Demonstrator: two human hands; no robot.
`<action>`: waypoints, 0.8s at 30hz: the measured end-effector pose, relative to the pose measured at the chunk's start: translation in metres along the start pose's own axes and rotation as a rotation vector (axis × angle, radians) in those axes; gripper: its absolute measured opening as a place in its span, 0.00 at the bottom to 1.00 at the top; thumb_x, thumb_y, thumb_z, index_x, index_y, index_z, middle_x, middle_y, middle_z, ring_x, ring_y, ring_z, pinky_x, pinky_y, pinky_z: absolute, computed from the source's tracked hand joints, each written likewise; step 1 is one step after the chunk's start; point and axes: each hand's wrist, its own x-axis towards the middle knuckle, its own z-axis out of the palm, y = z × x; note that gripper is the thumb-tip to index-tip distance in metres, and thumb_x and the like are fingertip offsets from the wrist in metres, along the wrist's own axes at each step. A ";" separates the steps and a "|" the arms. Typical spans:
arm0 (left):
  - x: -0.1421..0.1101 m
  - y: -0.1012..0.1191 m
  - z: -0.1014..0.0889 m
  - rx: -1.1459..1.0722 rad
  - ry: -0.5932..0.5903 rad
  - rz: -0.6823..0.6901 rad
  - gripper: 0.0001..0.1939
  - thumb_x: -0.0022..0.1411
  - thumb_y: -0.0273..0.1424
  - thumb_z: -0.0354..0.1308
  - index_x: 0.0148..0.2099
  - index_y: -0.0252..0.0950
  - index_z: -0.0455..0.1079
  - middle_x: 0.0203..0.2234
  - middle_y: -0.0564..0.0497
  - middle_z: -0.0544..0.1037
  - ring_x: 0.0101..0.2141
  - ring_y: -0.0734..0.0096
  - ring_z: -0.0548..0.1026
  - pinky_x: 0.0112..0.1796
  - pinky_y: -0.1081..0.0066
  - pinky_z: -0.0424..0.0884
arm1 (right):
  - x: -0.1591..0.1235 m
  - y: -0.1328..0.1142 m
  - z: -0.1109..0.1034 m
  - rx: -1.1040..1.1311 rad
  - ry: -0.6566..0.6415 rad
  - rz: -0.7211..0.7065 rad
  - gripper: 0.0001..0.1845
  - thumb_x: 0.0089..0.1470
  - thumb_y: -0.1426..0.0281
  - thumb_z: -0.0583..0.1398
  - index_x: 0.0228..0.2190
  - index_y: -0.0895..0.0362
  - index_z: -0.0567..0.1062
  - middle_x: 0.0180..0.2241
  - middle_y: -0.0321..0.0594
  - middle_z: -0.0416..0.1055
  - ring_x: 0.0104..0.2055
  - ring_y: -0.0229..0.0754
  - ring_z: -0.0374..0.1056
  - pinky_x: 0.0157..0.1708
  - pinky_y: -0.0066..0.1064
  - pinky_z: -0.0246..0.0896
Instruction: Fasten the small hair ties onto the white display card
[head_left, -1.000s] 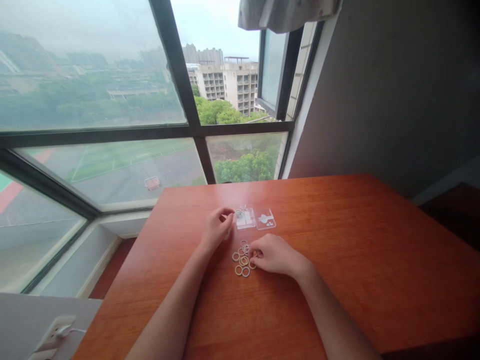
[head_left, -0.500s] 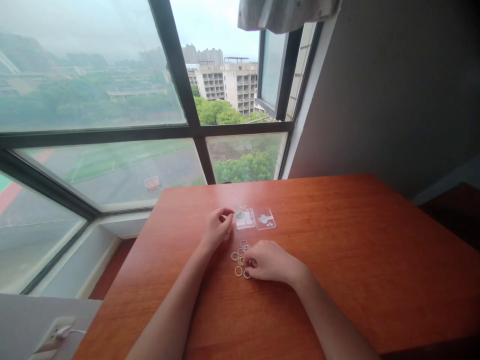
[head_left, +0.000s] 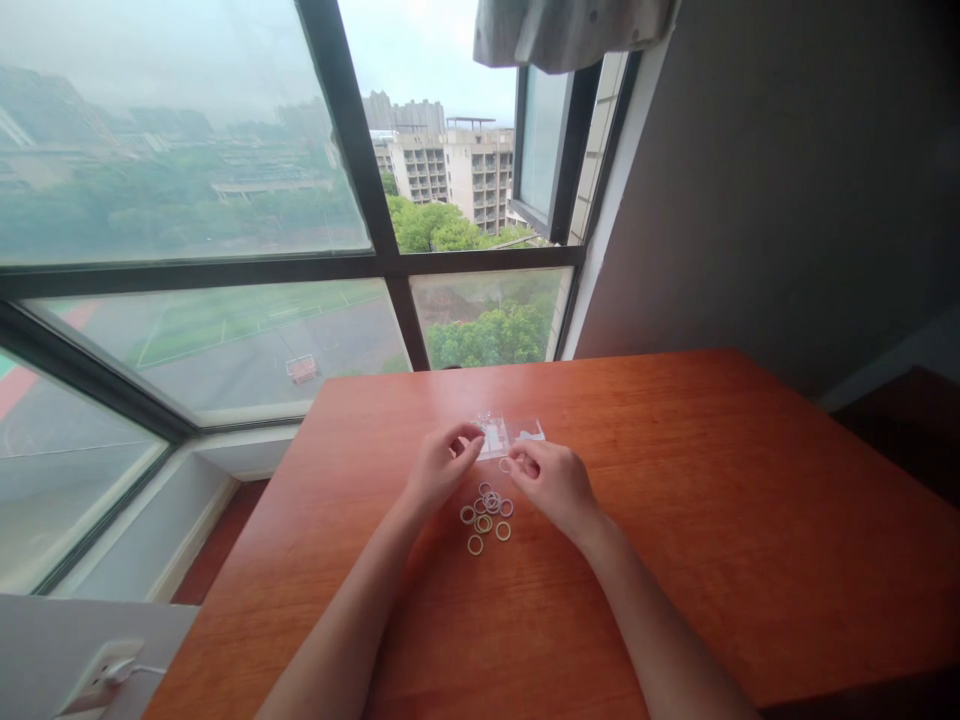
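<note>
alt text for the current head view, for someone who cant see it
A person's right hand pinches a small pale ring over a reddish-brown table, with the left hand beside a clear plastic case. A loose cluster of rings lies nearer the viewer. Beyond, windows overlook trees and buildings.

The clear box (head_left: 494, 440) is partly hidden by the left hand (head_left: 441, 462); the curtain (head_left: 570, 32) is cropped at the top.
</note>
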 end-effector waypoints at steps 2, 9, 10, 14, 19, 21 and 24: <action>-0.003 0.009 0.002 -0.039 -0.112 0.028 0.12 0.60 0.37 0.56 0.37 0.35 0.74 0.25 0.52 0.75 0.23 0.76 0.67 0.25 0.77 0.63 | 0.000 0.001 0.000 0.000 0.033 0.009 0.07 0.56 0.66 0.58 0.32 0.54 0.76 0.24 0.35 0.71 0.27 0.37 0.65 0.29 0.25 0.51; -0.007 0.019 0.009 -0.048 -0.205 0.067 0.09 0.59 0.35 0.57 0.32 0.34 0.73 0.23 0.52 0.74 0.23 0.77 0.67 0.25 0.77 0.62 | -0.001 0.002 0.002 0.009 0.097 -0.005 0.07 0.55 0.68 0.59 0.31 0.55 0.76 0.23 0.35 0.70 0.26 0.37 0.64 0.29 0.25 0.49; -0.006 0.017 0.010 -0.039 -0.194 0.063 0.09 0.60 0.35 0.57 0.32 0.34 0.73 0.23 0.52 0.74 0.23 0.77 0.67 0.25 0.77 0.62 | -0.001 0.002 0.002 0.010 0.101 -0.005 0.07 0.56 0.68 0.58 0.31 0.55 0.76 0.23 0.35 0.69 0.26 0.37 0.64 0.29 0.25 0.49; -0.003 0.007 0.009 -0.005 -0.054 0.029 0.09 0.59 0.35 0.56 0.32 0.34 0.73 0.24 0.52 0.75 0.23 0.76 0.68 0.26 0.76 0.63 | 0.000 0.003 0.002 -0.013 0.104 0.007 0.09 0.57 0.67 0.56 0.32 0.54 0.76 0.22 0.34 0.68 0.26 0.37 0.64 0.29 0.25 0.50; 0.004 -0.010 0.003 0.115 0.178 -0.046 0.10 0.59 0.37 0.56 0.33 0.36 0.73 0.26 0.52 0.77 0.24 0.73 0.70 0.28 0.74 0.65 | 0.000 0.002 0.003 -0.033 0.045 0.025 0.06 0.57 0.68 0.57 0.31 0.53 0.75 0.23 0.33 0.70 0.28 0.37 0.66 0.29 0.25 0.49; 0.007 -0.016 0.002 0.163 0.213 -0.055 0.10 0.59 0.37 0.56 0.34 0.36 0.73 0.26 0.52 0.77 0.25 0.72 0.71 0.28 0.73 0.65 | -0.001 0.001 0.003 -0.048 0.009 0.029 0.06 0.56 0.68 0.57 0.31 0.53 0.75 0.24 0.34 0.71 0.28 0.37 0.66 0.29 0.25 0.49; 0.010 -0.023 0.004 0.205 0.221 -0.068 0.11 0.59 0.37 0.55 0.33 0.37 0.73 0.25 0.52 0.77 0.24 0.72 0.71 0.28 0.73 0.64 | -0.001 -0.001 0.004 -0.088 -0.033 0.031 0.05 0.56 0.68 0.58 0.31 0.52 0.75 0.26 0.34 0.73 0.29 0.37 0.67 0.29 0.26 0.48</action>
